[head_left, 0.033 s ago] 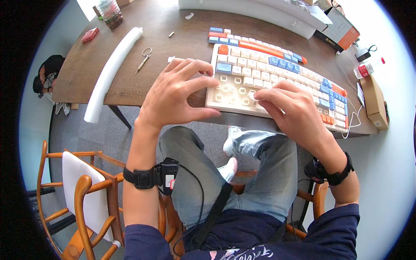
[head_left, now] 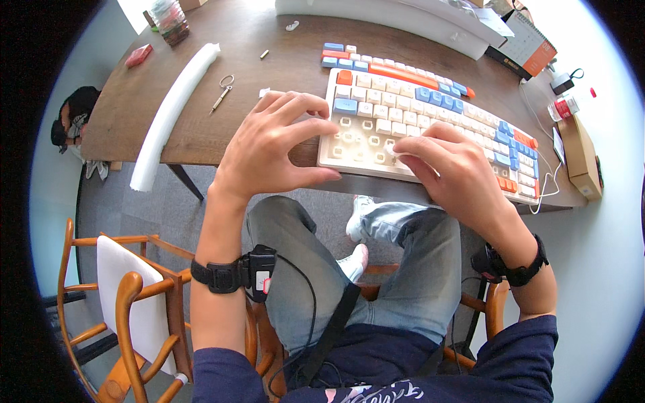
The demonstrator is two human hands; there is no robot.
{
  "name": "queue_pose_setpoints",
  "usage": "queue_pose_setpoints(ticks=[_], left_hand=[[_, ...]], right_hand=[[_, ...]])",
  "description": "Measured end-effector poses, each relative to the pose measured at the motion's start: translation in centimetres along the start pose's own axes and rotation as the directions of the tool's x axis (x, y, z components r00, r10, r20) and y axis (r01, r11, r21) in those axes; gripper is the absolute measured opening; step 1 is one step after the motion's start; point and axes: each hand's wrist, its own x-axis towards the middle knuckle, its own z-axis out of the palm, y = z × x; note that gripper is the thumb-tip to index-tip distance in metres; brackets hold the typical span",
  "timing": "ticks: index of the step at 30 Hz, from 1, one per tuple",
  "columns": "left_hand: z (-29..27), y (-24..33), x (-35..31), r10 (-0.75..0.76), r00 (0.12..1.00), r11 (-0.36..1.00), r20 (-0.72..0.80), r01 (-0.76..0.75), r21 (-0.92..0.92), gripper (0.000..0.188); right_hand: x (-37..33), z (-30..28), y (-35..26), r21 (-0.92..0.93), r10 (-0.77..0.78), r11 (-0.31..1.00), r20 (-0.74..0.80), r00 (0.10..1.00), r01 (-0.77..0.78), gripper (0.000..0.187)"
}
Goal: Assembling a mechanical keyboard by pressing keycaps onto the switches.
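A white mechanical keyboard [head_left: 410,121] with white, blue and orange keycaps lies at the table's front edge. Its front left part lacks keycaps, so bare switch sockets [head_left: 374,141] show in the pale plate. My left hand [head_left: 272,141] curves around the keyboard's left end, thumb and fingers apart, fingertips at the case edge. Over the bare sockets, my right hand [head_left: 453,161] has thumb and index finger pinched together; a small whitish bit at the fingertips is too hidden to name. Behind the keyboard lie loose keycaps [head_left: 396,69] in rows, among them a long orange bar.
On the brown table [head_left: 269,30] are a keyring with a small tool [head_left: 222,93], a small metal cylinder [head_left: 265,54], a white foam tube [head_left: 176,114], a red packet [head_left: 138,56] and a jar [head_left: 169,23]. At right stand a desk calendar [head_left: 524,43] and cardboard box [head_left: 580,158].
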Motion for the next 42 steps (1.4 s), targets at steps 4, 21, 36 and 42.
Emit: queue_pose_setpoints(ticks=[4,21,36,42], left_hand=[[-0.3,0.2,0.3,-0.003,1.000,1.000,0.006,0.003,0.007,0.057],[-0.3,0.2,0.0,-0.023,1.000,1.000,0.009,0.023,0.000,0.056],[-0.3,0.2,0.0,-0.014,1.000,1.000,-0.005,0.014,0.009,0.055],[-0.2,0.2,0.2,-0.021,1.000,1.000,0.003,0.021,-0.004,0.054]], right_hand=[[0.1,-0.4,0.0,-0.036,-0.003,0.999,0.102,0.995,0.007,0.016],[0.1,0.2,0.1,-0.299,-0.108,0.949,-0.005,0.994,0.102,0.021],[0.9,-1.1,0.5,-0.365,-0.173,0.901,0.191,0.966,0.233,0.019],[1.4,-0.7,0.1,-0.301,-0.178,0.924,0.204,0.963,0.235,0.016]])
